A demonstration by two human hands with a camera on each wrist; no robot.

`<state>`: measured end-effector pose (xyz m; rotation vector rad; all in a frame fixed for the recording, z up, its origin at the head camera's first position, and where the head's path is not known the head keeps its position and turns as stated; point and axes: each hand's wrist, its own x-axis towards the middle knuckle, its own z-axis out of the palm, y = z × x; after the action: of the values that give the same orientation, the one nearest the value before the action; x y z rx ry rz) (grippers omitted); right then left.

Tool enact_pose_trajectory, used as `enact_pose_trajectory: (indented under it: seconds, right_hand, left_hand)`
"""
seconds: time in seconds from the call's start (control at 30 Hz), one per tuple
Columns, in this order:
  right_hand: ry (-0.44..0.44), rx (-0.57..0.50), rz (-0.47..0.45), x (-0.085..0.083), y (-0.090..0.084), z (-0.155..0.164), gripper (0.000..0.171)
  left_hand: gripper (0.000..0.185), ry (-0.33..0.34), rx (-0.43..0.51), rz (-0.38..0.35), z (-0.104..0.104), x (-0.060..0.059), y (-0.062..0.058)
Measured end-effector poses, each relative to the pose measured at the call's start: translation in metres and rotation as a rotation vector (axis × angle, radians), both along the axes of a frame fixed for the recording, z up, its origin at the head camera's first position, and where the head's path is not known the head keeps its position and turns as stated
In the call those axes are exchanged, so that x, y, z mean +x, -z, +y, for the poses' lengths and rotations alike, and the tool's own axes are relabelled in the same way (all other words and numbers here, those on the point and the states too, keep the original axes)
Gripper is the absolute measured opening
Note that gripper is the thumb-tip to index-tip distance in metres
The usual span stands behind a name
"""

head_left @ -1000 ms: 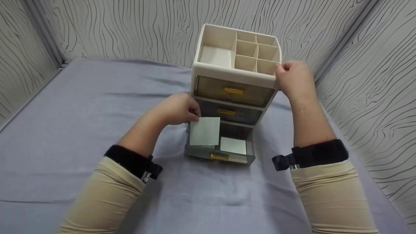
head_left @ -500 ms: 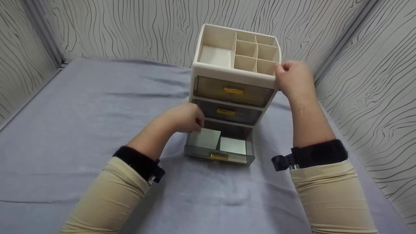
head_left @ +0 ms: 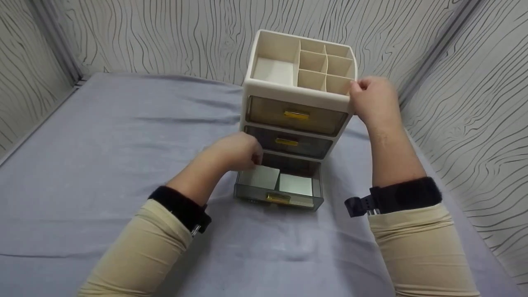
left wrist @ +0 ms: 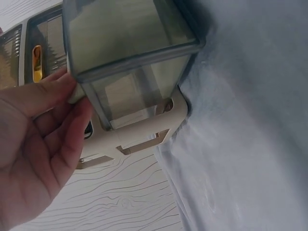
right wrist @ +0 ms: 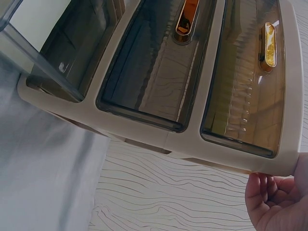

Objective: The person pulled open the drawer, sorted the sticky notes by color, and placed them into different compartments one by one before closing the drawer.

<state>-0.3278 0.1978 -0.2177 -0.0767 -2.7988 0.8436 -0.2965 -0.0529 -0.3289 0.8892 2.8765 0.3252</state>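
A cream drawer organizer (head_left: 295, 91) with gold-handled smoky drawers stands upright on the cloth. Its bottom drawer (head_left: 249, 194) is pulled out. Inside leans a pale square card (head_left: 260, 177), tilted, beside a second pale square card (head_left: 296, 185) at the right. My left hand (head_left: 239, 152) is at the drawer's left side; in the left wrist view its thumb and fingers pinch the edge of the card (left wrist: 77, 94), most of it hidden by the drawer wall. My right hand (head_left: 376, 101) grips the organizer's top right front corner, also seen in the right wrist view.
Greyish-lilac cloth (head_left: 123, 165) covers the table, with wrinkles around the organizer. Wood-grain patterned panels (head_left: 165, 37) rise behind and at both sides. The organizer's top has one large compartment (head_left: 274, 70) and several small ones. The middle drawer (head_left: 284, 143) and top drawer (head_left: 268, 109) are closed.
The left hand has lowered the pale card from above the drawer's front into its left part, moving slightly right. The right hand has stayed on the organizer's corner.
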Motion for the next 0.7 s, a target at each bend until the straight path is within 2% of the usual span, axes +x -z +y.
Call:
enact_pose_trajectory:
  seconds: [0.17,0.27,0.43,0.57,0.7]
  right_hand:
    - [0.002,0.011,0.0,0.0,0.0,0.0,0.044]
    - [0.004,0.008,-0.004,-0.001,0.001,-0.001,0.043]
    - [0.007,0.006,-0.006,-0.001,0.002,-0.002,0.043]
    - [0.007,0.0,-0.008,0.0,0.001,-0.002,0.043]
    - [0.006,0.005,-0.005,0.0,0.0,-0.001,0.043]
  left_hand:
    - [0.015,-0.045,-0.048,0.053,0.004,0.001,0.003]
    - [0.022,-0.054,-0.087,0.078,0.006,0.001,0.006]
    - [0.03,-0.041,-0.167,0.14,0.01,0.001,0.01]
    - [0.022,-0.011,-0.265,0.194,0.015,0.002,0.011]
    - [0.019,-0.004,-0.358,0.198,0.021,0.004,0.014]
